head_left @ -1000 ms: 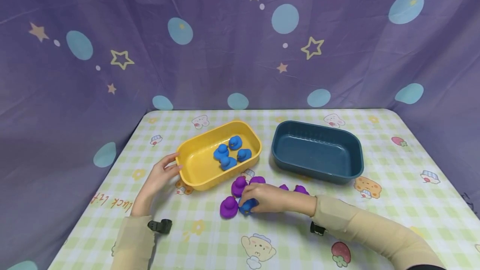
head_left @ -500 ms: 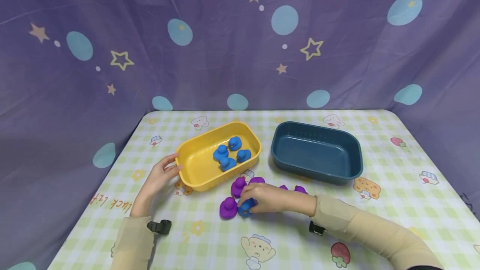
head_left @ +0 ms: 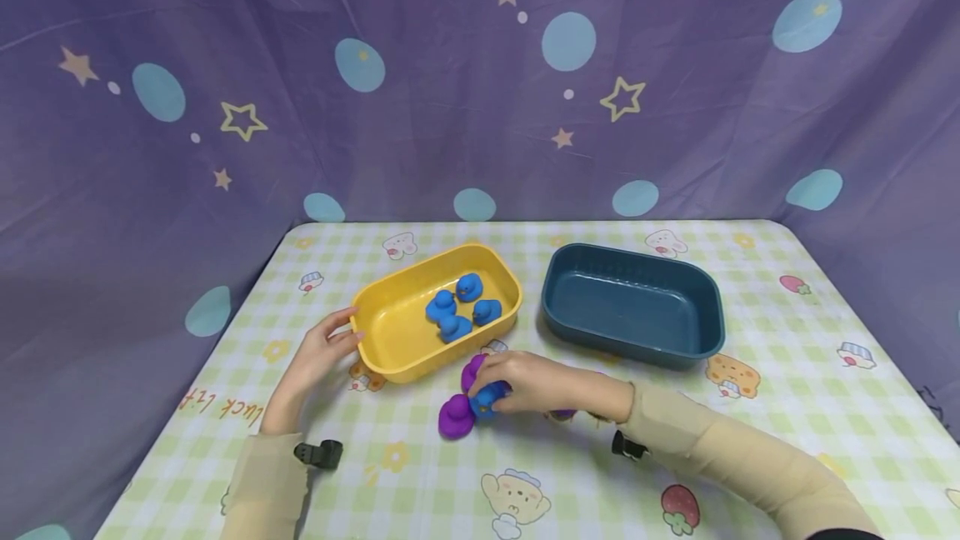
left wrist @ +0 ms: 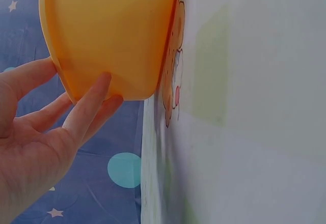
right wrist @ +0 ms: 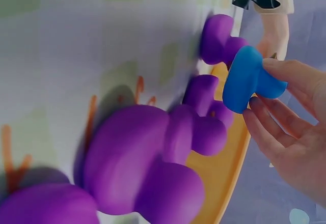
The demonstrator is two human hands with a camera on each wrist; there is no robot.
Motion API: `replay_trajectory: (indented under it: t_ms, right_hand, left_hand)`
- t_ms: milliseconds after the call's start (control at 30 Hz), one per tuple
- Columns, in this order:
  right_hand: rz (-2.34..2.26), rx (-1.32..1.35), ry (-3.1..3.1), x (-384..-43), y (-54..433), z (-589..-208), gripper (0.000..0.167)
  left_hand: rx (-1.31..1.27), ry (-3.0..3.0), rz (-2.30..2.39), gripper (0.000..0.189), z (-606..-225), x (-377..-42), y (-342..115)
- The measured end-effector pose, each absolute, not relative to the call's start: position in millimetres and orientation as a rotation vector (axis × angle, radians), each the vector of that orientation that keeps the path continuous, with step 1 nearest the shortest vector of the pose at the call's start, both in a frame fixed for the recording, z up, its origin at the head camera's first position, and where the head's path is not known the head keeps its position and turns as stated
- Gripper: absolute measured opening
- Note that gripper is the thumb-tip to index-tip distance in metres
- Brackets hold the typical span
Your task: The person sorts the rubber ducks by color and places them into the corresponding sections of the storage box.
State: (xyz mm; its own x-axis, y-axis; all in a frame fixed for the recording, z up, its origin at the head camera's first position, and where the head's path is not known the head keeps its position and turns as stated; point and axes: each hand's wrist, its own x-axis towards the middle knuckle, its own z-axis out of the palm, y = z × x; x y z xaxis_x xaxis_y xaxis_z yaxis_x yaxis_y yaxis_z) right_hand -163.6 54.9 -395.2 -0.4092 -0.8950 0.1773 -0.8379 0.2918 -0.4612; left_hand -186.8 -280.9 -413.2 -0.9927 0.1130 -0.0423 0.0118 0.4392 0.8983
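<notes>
My right hand (head_left: 525, 380) pinches a blue rubber duck (right wrist: 243, 81) between thumb and fingertips, low over the cloth, and hides part of it in the head view. Purple rubber ducks lie close around: one (head_left: 456, 417) just left of it, another (head_left: 473, 372) behind it, and several more partly hidden under the right hand and forearm. In the right wrist view, a large purple duck (right wrist: 127, 155) is in front. My left hand (head_left: 325, 342) holds the left end of the yellow basin (head_left: 390, 367), with fingertips at its rim and outer wall (left wrist: 109, 35). Several blue ducks (head_left: 453, 327) sit inside that basin.
A dark teal basin (head_left: 630, 344) stands to the right of the yellow one, with nothing inside it. Both rest on a checked tablecloth (head_left: 405, 473) with cartoon prints. A purple curtain (head_left: 450, 132) hangs along the back and sides of the table.
My right hand has moved slightly up and to the left with the blue duck between its fingers. The left hand and both basins have stayed in place.
</notes>
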Motion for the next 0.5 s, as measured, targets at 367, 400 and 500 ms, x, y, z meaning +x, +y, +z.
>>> replay_trajectory:
  t_ms: [367, 400, 500]
  right_hand:
    - [-0.835, -1.629, 2.465, -169.6, 46.7, -376.5, 0.027]
    - [-0.839, -1.632, 2.468, -170.6, 45.4, -374.9, 0.027]
    - [-0.849, -1.659, 2.469, -174.1, 41.6, -370.8, 0.027]
  left_hand:
    - [0.135, 2.585, 1.615, 0.057, -414.9, -187.2, -281.5]
    - [0.135, 2.584, 1.616, 0.057, -414.8, -187.3, -281.7]
    - [0.133, 2.586, 1.614, 0.057, -414.4, -187.4, -282.3]
